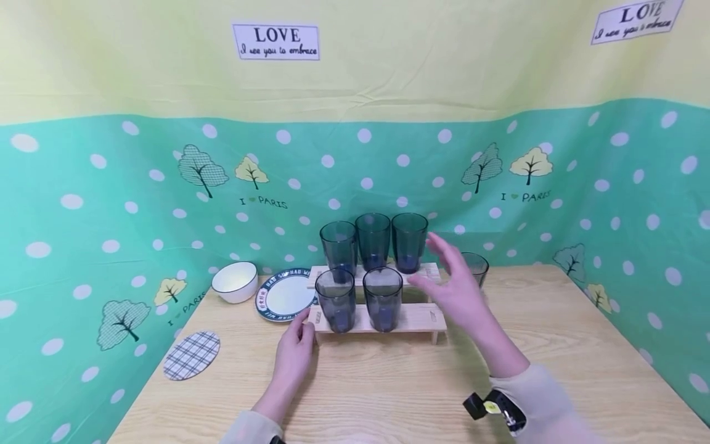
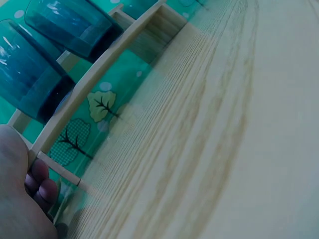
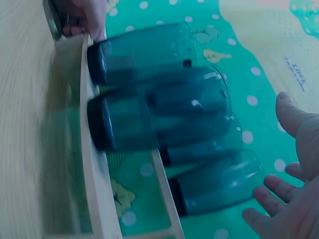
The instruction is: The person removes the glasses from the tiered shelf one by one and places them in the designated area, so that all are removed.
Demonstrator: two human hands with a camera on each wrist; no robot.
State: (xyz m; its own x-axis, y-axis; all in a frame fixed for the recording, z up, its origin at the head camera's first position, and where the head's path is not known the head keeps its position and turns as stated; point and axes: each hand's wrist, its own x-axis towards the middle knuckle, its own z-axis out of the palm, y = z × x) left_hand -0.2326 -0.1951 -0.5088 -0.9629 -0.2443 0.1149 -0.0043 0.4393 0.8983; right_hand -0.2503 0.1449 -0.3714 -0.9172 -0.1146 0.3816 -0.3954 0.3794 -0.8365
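Plainly, hands (image 1: 463,299) flanking stand (image 1: 418,317), glasses (image 1: 383,302), labels (image 1: 277,42) ("LOVE")

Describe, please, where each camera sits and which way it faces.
Head: worn there, facing forward-down at dark tapered glass tumblers on a pale wooden rack; left hand, right hand and pale sleeves show.
Left wrist: worn there, facing along the rack's front; left hand shows.
Right wrist: worn there, facing across the tumblers; both hands show.
Wrist views share left hand, tumblers and rack.

A yellow-and-green printed cloth (image 1: 383,148) hangs behind a table (image 1: 554,345), seemingly of pale wood.
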